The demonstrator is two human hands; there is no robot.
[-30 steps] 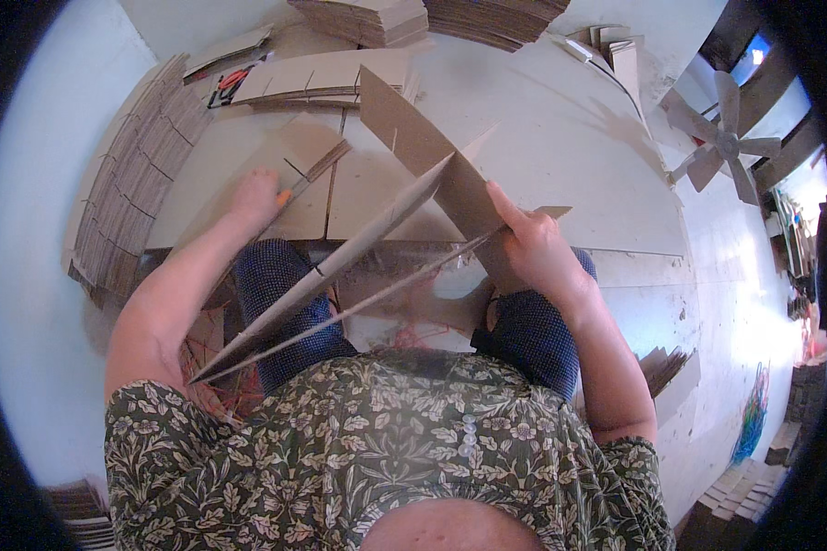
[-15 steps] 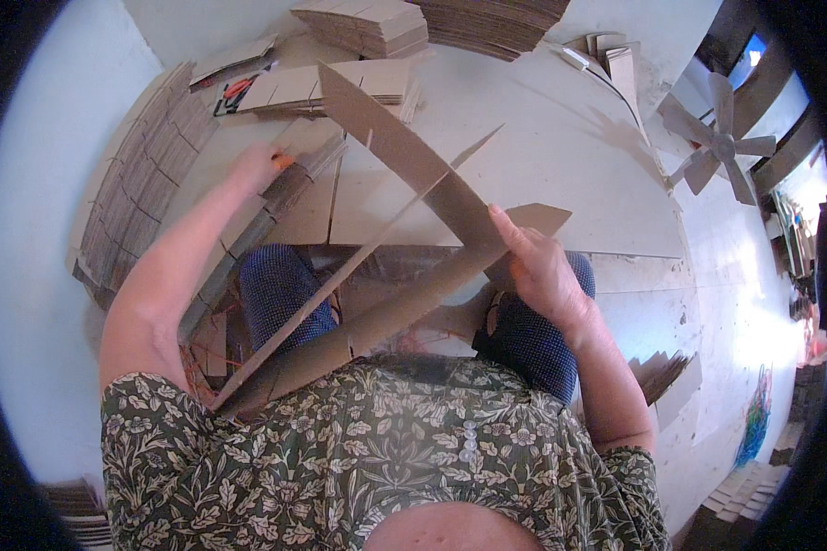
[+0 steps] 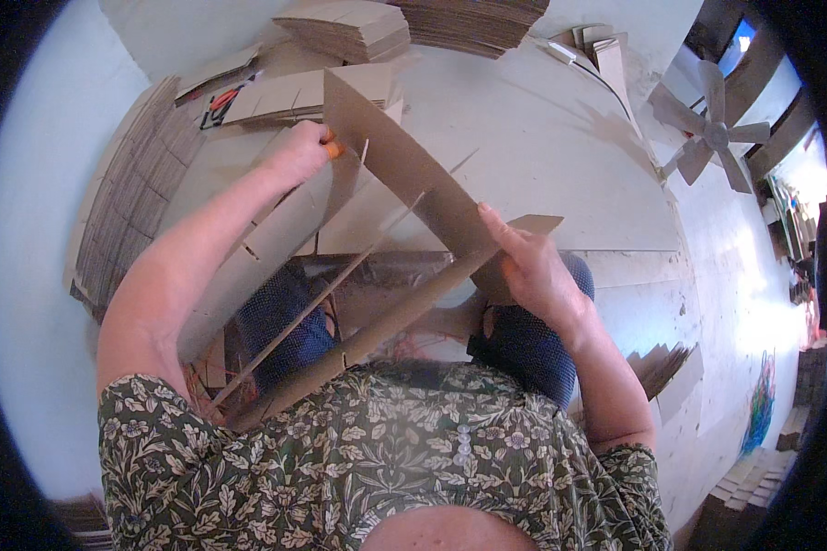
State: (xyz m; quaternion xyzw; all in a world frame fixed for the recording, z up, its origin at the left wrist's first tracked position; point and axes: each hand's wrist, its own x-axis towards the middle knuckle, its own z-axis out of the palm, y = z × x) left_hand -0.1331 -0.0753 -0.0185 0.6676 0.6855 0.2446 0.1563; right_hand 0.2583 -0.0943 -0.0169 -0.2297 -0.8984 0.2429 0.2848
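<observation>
My right hand (image 3: 544, 280) is closed around crossed brown cardboard strips (image 3: 400, 151) where they meet, its thumb lying along one strip. One of these strips slants up toward the far left. Another long strip (image 3: 377, 317) runs down to the left against my shirt, and a thinner one, seen edge-on, crosses between them. My left hand (image 3: 305, 154), with orange coverings on its fingertips, pinches a slotted cardboard strip (image 3: 276, 234) near its far end. That strip hangs down left over my knee, beside the crossed strips. The left fingertips are partly hidden.
A tall stack of cardboard strips (image 3: 133, 197) leans at the left wall. Farther back lie slotted cardboard pieces (image 3: 280, 99), red-and-black handled tools (image 3: 220, 103) and more stacks (image 3: 349, 32). To the right are a fan (image 3: 715, 136), cardboard pieces (image 3: 666, 372) and a coloured string bundle (image 3: 760, 404).
My left hand has moved right and away from me, lifting a strip off the pile at the left toward the crossed strips. My right hand keeps its hold, shifting only slightly.
</observation>
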